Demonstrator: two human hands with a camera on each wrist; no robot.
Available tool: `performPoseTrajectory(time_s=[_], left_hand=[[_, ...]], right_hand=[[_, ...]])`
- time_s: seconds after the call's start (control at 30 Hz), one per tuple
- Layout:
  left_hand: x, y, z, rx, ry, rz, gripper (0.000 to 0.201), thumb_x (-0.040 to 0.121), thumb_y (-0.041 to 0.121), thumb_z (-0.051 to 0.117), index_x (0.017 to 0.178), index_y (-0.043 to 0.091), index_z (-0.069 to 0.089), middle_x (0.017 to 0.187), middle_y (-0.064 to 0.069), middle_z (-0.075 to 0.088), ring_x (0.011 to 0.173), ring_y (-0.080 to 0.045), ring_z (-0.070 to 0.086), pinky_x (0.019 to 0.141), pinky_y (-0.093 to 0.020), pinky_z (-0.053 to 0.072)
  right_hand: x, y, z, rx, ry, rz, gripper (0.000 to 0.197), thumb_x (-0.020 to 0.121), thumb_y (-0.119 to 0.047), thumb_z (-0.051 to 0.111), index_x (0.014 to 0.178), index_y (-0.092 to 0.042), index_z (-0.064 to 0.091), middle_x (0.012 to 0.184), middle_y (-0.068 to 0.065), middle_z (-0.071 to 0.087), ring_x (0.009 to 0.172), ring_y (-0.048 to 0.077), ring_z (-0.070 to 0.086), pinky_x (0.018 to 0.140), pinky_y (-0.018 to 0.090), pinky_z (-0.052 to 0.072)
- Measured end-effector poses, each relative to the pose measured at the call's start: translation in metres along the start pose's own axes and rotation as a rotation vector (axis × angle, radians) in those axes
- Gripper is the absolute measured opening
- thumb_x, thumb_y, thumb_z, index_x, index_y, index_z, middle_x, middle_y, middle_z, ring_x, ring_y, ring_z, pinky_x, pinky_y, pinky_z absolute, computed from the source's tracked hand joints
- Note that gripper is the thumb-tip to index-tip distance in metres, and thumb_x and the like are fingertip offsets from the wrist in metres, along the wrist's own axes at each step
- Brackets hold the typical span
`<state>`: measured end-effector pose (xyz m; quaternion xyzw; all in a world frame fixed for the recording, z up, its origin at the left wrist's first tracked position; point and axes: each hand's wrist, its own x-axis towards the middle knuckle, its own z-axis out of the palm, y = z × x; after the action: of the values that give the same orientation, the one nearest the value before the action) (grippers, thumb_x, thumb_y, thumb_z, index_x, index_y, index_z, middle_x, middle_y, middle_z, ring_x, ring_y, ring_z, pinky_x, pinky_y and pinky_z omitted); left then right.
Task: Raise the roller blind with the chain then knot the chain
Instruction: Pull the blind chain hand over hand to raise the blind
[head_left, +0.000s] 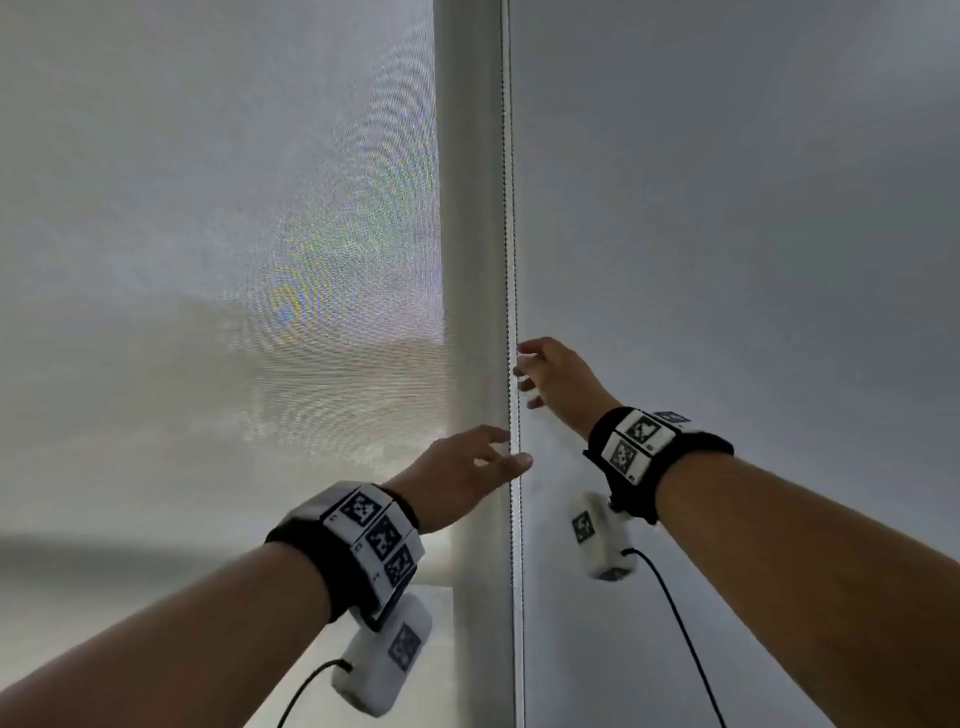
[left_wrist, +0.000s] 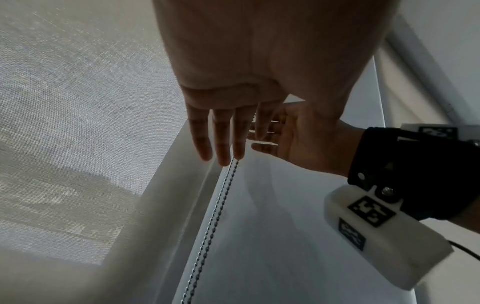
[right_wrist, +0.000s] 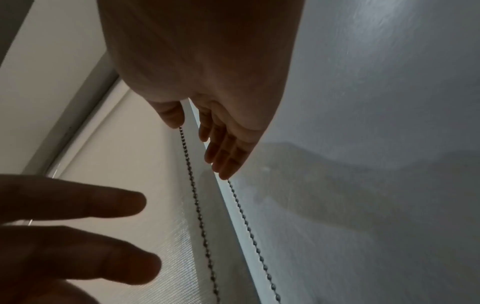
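Filling the left of the head view, the roller blind hangs lowered as a translucent woven mesh with daylight glowing through it, and it shows again at the left of the left wrist view. A plain grey wall takes up the right side, and a pale vertical frame stands between wall and blind. Along the right edge of that frame the beaded chain runs straight up and down as two close strands; the left wrist view shows the pair side by side, and the right wrist view shows them slightly apart. Both forearms reach up toward it, each wearing a black wrist band with white marker blocks. The right hand is the higher one, its fingers loosely spread with the tips at the chain, holding nothing. The left hand sits just below, fingers straight and fanned, tips touching or just beside the strands; whether they press the chain cannot be told, but nothing is gripped.
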<state>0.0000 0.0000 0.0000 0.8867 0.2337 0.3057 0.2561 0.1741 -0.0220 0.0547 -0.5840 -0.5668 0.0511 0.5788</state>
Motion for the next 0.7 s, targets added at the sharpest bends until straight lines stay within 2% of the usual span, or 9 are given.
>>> performPoseTrajectory(time_s=[0.07, 0.13, 0.23, 0.33, 0.4, 0.47, 0.6, 0.7], left_hand=[[0.003, -0.004, 0.001, 0.024, 0.000, -0.005, 0.060, 0.079, 0.065, 0.050, 0.129, 0.031, 0.049, 0.116, 0.006, 0.063, 0.108, -0.012, 0.058, 0.084, -0.026, 0.043], [0.005, -0.011, 0.002, 0.045, 0.010, 0.001, 0.055, 0.079, 0.065, 0.049, 0.119, 0.029, 0.057, 0.108, 0.005, 0.066, 0.101, -0.012, 0.060, 0.082, -0.025, 0.045], [0.009, -0.020, 0.002, 0.053, 0.032, 0.022, 0.047, 0.078, 0.067, 0.048, 0.093, 0.025, 0.065, 0.091, 0.004, 0.070, 0.088, -0.014, 0.064, 0.082, -0.032, 0.052], [0.010, -0.025, 0.003, 0.048, 0.039, 0.027, 0.045, 0.082, 0.063, 0.048, 0.083, 0.021, 0.066, 0.086, 0.005, 0.071, 0.085, -0.016, 0.066, 0.081, -0.035, 0.053], [0.010, -0.027, 0.005, 0.058, 0.036, 0.040, 0.046, 0.082, 0.063, 0.047, 0.082, 0.021, 0.066, 0.084, 0.007, 0.071, 0.084, -0.015, 0.066, 0.081, -0.034, 0.054], [0.012, -0.028, 0.006, 0.047, 0.043, 0.043, 0.046, 0.083, 0.062, 0.047, 0.082, 0.020, 0.066, 0.083, 0.007, 0.071, 0.082, -0.015, 0.067, 0.079, -0.033, 0.053], [0.014, -0.027, 0.008, -0.037, 0.118, 0.072, 0.042, 0.089, 0.051, 0.047, 0.076, 0.017, 0.068, 0.074, 0.002, 0.072, 0.075, -0.011, 0.068, 0.072, -0.029, 0.049], [0.013, -0.023, 0.008, -0.123, 0.207, 0.102, 0.043, 0.091, 0.044, 0.046, 0.068, 0.014, 0.066, 0.066, -0.003, 0.071, 0.066, -0.012, 0.068, 0.068, -0.025, 0.045]], right_hand=[[0.005, 0.002, 0.005, 0.074, -0.018, 0.016, 0.022, 0.099, -0.025, 0.042, 0.113, -0.016, 0.056, 0.104, 0.008, 0.066, 0.087, 0.019, 0.063, 0.075, 0.036, 0.055], [0.005, 0.002, 0.012, 0.187, -0.058, 0.036, 0.023, 0.102, -0.025, 0.036, 0.111, -0.012, 0.054, 0.102, 0.013, 0.064, 0.085, 0.025, 0.061, 0.074, 0.040, 0.053], [0.003, 0.003, 0.019, 0.401, -0.076, 0.088, 0.030, 0.102, -0.023, 0.033, 0.116, -0.004, 0.052, 0.092, 0.018, 0.062, 0.079, 0.028, 0.059, 0.067, 0.036, 0.050], [-0.001, 0.003, 0.026, 0.507, -0.051, 0.100, 0.030, 0.102, -0.022, 0.032, 0.110, -0.006, 0.055, 0.079, 0.014, 0.061, 0.062, 0.022, 0.053, 0.060, 0.034, 0.047], [-0.003, 0.003, 0.030, 0.485, -0.010, 0.081, 0.031, 0.102, -0.024, 0.031, 0.101, -0.010, 0.058, 0.070, 0.008, 0.055, 0.052, 0.016, 0.043, 0.053, 0.030, 0.039], [-0.006, 0.002, 0.034, 0.429, 0.035, 0.054, 0.033, 0.103, -0.026, 0.030, 0.089, -0.013, 0.056, 0.064, 0.003, 0.047, 0.049, 0.012, 0.036, 0.050, 0.028, 0.032], [-0.018, 0.007, 0.039, 0.350, 0.122, 0.031, 0.035, 0.103, -0.027, 0.032, 0.074, -0.015, 0.048, 0.057, -0.001, 0.039, 0.045, 0.012, 0.031, 0.044, 0.026, 0.029], [-0.029, 0.010, 0.040, 0.326, 0.193, -0.002, 0.037, 0.101, -0.027, 0.033, 0.067, -0.017, 0.043, 0.053, -0.002, 0.037, 0.043, 0.012, 0.029, 0.045, 0.029, 0.028]])
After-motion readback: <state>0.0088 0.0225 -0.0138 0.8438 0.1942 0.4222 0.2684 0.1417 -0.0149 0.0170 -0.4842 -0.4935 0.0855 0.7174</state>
